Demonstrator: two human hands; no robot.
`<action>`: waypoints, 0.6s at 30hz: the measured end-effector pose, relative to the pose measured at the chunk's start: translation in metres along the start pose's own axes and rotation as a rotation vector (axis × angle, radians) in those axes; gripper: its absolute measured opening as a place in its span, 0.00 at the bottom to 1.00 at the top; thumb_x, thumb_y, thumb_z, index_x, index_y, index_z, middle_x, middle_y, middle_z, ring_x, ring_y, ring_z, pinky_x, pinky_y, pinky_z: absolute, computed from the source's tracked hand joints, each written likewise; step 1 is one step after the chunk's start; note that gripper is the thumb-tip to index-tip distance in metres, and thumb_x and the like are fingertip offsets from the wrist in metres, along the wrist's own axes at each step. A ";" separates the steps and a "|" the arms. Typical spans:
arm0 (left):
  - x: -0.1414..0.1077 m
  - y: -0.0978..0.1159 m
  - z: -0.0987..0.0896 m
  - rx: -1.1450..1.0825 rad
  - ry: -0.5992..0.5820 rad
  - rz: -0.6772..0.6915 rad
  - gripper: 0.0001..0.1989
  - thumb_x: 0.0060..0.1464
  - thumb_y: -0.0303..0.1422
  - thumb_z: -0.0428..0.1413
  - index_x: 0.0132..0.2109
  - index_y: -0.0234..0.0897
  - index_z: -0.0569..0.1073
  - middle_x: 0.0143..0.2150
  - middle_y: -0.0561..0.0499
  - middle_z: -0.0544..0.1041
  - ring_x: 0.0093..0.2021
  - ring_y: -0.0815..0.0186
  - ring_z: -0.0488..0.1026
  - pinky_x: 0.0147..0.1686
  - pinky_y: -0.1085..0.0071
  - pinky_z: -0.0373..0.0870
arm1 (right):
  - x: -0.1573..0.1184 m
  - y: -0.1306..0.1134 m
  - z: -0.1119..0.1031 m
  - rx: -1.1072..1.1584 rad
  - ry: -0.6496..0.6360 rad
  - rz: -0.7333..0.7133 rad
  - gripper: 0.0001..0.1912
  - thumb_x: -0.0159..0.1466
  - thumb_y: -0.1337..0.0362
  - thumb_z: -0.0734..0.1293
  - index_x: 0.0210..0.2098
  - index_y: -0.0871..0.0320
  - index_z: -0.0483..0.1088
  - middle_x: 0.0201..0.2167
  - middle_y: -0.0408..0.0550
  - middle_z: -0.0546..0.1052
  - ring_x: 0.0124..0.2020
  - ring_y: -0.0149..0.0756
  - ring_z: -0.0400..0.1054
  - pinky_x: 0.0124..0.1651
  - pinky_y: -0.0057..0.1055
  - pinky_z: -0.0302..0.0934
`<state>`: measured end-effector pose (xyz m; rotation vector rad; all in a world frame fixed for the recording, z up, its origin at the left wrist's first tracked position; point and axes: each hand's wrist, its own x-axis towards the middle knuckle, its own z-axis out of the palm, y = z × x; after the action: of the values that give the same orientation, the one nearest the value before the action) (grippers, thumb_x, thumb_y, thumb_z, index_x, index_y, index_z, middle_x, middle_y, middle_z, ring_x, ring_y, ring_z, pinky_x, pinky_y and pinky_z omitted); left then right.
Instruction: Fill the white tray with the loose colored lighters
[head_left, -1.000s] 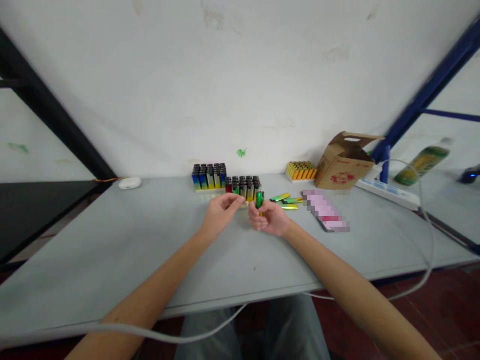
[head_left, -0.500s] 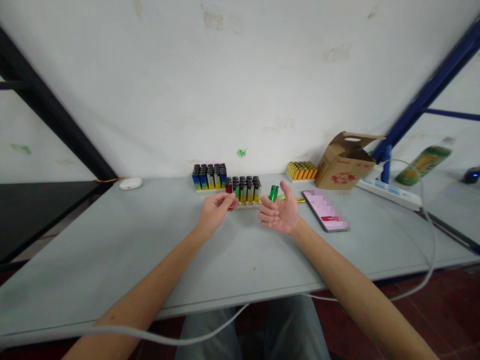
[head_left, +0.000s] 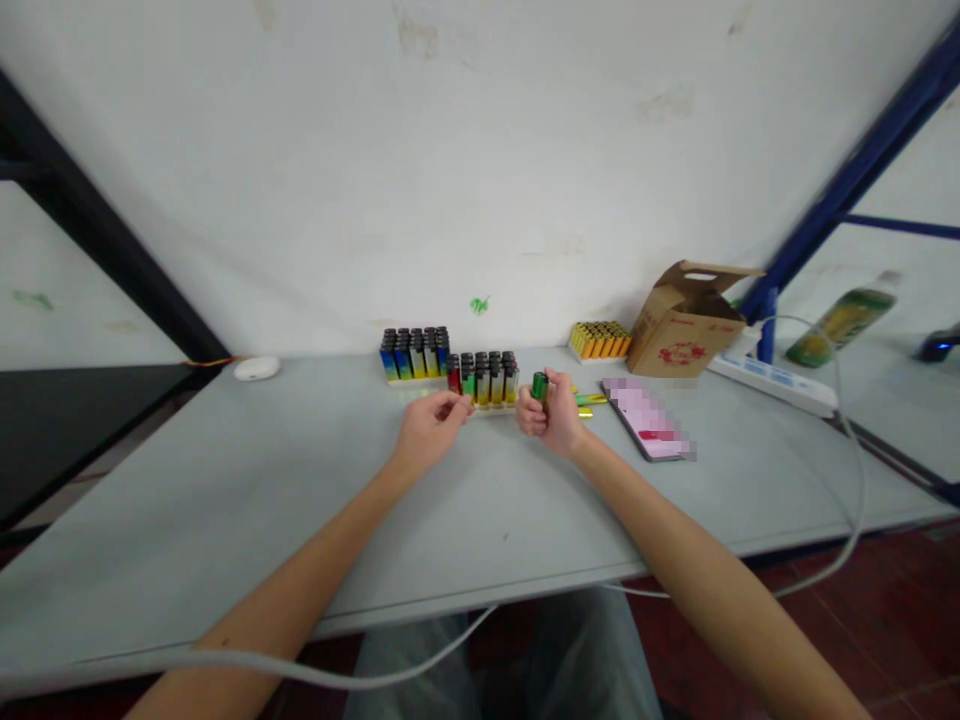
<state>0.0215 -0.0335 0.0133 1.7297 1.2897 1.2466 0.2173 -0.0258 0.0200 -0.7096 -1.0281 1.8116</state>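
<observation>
My right hand (head_left: 553, 415) is wrapped round a shiny green lighter (head_left: 539, 386) that stands upright in the fist, its top end showing above the fingers. My left hand (head_left: 435, 428) has thumb and forefinger pinched at the near left corner of a pale tray (head_left: 491, 411); whether something small sits between the fingertips is hidden. Upright in that tray are rows of lighters (head_left: 496, 384) with dark tops, mostly yellow-bottomed, with a red and a green one at the left end. Flat yellow-green pieces (head_left: 591, 399) lie just right of my right hand.
Behind to the left stands another tray of blue and yellow lighters (head_left: 414, 355). Farther right are orange cylinders (head_left: 600, 342) in a white tray, an open cardboard box (head_left: 679, 335), a phone (head_left: 646, 420) and a power strip (head_left: 776, 382). A white case (head_left: 256, 369) sits at left.
My right thumb has come down from its raised position, and the hand has closed round the green lighter and turned inward. The left hand stays pinched at the tray corner.
</observation>
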 end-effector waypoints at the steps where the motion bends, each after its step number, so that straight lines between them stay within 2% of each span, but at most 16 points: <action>1: 0.000 0.000 0.000 0.005 0.000 0.006 0.16 0.50 0.44 0.53 0.26 0.35 0.74 0.23 0.49 0.76 0.25 0.65 0.72 0.27 0.71 0.66 | -0.001 -0.001 0.001 -0.007 0.020 0.003 0.28 0.62 0.44 0.47 0.14 0.55 0.51 0.11 0.34 0.44 0.13 0.24 0.34 0.15 0.22 0.35; 12: -0.001 -0.001 -0.001 0.023 0.000 0.022 0.18 0.51 0.45 0.53 0.27 0.35 0.75 0.24 0.49 0.77 0.25 0.65 0.72 0.26 0.72 0.66 | -0.002 0.000 0.009 -0.041 0.097 -0.013 0.24 0.62 0.48 0.47 0.16 0.55 0.50 0.11 0.33 0.43 0.13 0.24 0.32 0.15 0.21 0.33; 18: -0.001 0.001 0.000 -0.010 0.017 0.016 0.17 0.50 0.46 0.55 0.27 0.36 0.75 0.24 0.49 0.77 0.25 0.64 0.73 0.26 0.71 0.66 | 0.001 0.004 0.006 -0.045 0.076 -0.012 0.24 0.62 0.47 0.48 0.17 0.54 0.50 0.11 0.33 0.44 0.13 0.24 0.33 0.14 0.21 0.33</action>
<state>0.0217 -0.0350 0.0135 1.7289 1.2801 1.2774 0.2107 -0.0282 0.0192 -0.7915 -1.0234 1.7424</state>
